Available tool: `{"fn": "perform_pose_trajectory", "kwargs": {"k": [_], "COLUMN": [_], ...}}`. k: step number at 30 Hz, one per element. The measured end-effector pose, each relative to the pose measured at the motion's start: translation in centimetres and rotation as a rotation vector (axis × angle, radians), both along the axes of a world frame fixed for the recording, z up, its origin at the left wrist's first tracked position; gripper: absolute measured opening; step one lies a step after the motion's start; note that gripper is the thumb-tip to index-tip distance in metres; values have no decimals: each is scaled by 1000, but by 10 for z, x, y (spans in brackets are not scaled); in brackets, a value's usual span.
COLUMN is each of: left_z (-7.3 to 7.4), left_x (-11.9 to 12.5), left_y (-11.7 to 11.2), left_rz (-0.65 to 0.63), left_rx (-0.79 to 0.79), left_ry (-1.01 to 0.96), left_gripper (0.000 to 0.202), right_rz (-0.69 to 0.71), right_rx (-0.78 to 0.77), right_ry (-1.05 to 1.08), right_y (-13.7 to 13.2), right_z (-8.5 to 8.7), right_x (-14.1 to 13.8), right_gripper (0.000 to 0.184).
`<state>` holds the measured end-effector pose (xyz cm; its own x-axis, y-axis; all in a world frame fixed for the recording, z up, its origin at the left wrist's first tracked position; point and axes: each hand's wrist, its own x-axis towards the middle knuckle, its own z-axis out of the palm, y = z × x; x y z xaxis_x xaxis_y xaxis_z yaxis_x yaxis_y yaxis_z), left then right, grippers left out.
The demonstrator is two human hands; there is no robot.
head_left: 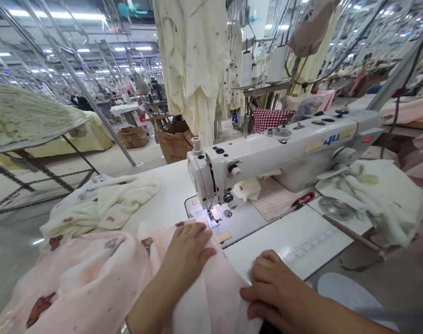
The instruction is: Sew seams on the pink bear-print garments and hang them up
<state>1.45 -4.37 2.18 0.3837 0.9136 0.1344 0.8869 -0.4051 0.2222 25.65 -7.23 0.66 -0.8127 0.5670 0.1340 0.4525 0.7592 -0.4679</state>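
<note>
Pale pink printed fabric (221, 290) lies across the front of the sewing machine (253, 155), its far edge close to the presser foot (214, 215). My left hand (188, 250) rests on top of this cloth just before the needle area, palm down with fingers stretched out. At the cloth's right edge, my right hand (276, 287) pinches the fabric between thumb and curled fingers. More of the pink cloth bunches up to the left of my left forearm. The needle tip is too small to make out.
Cream printed fabric (117, 202) is heaped on the table's left. Red-handled thread snips (302, 201) lie by a pink checked cloth (272, 199) under the machine arm. A cream cloth bundle (374, 199) sits at the right. Cream garments (192, 60) hang behind; a cardboard box (174, 144) stands on the floor.
</note>
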Motion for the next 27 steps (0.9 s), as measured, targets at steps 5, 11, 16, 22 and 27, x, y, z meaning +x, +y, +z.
{"fn": "perform_pose_trajectory", "kwargs": {"k": [5, 11, 16, 22, 27], "left_z": [-15, -22, -23, -25, -27], "left_x": [1, 6, 5, 2, 3], "left_y": [-5, 8, 22, 26, 24], "left_rz": [18, 8, -7, -14, -10], "left_rx": [89, 126, 172, 178, 177], "left_ry": [-9, -12, -22, 0, 14], "left_gripper": [30, 31, 29, 31, 32], "right_rz": [-1, -35, -43, -62, -74], "right_rx": [17, 51, 68, 65, 64], "right_ry": [-16, -15, -19, 7, 10], "right_y": [4, 12, 21, 24, 23], "right_z": [3, 5, 3, 1, -1], "right_x": [5, 14, 15, 13, 13], "right_gripper": [14, 14, 15, 17, 16]}}
